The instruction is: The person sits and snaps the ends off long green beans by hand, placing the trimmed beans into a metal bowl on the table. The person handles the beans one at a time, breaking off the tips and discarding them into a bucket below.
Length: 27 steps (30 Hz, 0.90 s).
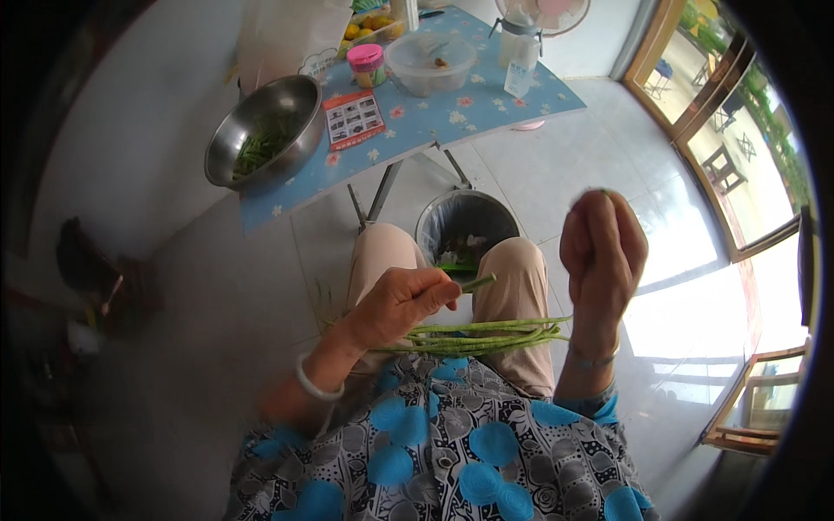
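My left hand (407,301) is closed on a green long bean (481,282), whose end sticks out past the thumb above my lap. My right hand (603,244) is raised to the right of my knees with its fingers curled together; a tiny green bit shows at its top, and what lies inside the fingers is hidden. A bundle of long green beans (495,337) lies across my thighs. Short bean pieces (257,153) rest in a tilted-looking steel bowl (303,117) at the left corner of the table.
A lined waste bin (427,218) with scraps stands on the floor by my knees. The flowered table (410,133) holds a leaflet (355,122), a pink-lidded jar (367,67), a clear plastic bowl (430,71), a bottle (521,68) and yellow fruit (368,25). Glazed doors (710,117) stand right.
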{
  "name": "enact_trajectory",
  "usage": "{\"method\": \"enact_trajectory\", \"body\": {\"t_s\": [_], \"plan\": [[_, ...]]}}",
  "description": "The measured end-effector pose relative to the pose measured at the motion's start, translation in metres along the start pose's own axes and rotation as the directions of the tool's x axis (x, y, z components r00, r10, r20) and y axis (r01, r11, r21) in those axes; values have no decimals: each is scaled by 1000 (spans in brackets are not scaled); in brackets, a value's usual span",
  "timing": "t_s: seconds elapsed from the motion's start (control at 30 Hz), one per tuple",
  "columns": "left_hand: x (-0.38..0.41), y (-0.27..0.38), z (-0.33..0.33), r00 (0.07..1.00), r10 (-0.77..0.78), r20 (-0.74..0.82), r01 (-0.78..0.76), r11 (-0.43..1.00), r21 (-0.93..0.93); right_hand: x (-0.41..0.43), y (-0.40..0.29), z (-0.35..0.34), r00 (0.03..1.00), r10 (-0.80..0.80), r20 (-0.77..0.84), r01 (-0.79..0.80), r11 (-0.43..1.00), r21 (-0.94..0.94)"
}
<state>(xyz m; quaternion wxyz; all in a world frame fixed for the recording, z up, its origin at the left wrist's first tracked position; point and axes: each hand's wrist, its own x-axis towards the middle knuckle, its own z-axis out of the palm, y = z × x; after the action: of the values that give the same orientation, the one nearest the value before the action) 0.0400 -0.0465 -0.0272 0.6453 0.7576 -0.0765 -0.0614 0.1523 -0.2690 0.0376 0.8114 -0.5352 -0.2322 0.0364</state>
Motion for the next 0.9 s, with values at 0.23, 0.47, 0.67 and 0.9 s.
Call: {"method": "enact_trajectory", "body": {"t_s": [0.23,0.47,0.67,0.9], "plan": [[2,4,-10,982,-176,-67,135,905,-404,-16,42,-1,883,445,150,-452,892,9],[9,-1,-5,963,-261,75,259,804,-535,-22,73,24,834,497,238,-512,859,2],[9,1,-2,977,-214,0,201,916,-347,-19,84,17,839,506,200,-504,862,-65],[13,-8,7,972,52,-231,-17,989,149,-29,88,36,880,-185,438,450,623,-640]]}}
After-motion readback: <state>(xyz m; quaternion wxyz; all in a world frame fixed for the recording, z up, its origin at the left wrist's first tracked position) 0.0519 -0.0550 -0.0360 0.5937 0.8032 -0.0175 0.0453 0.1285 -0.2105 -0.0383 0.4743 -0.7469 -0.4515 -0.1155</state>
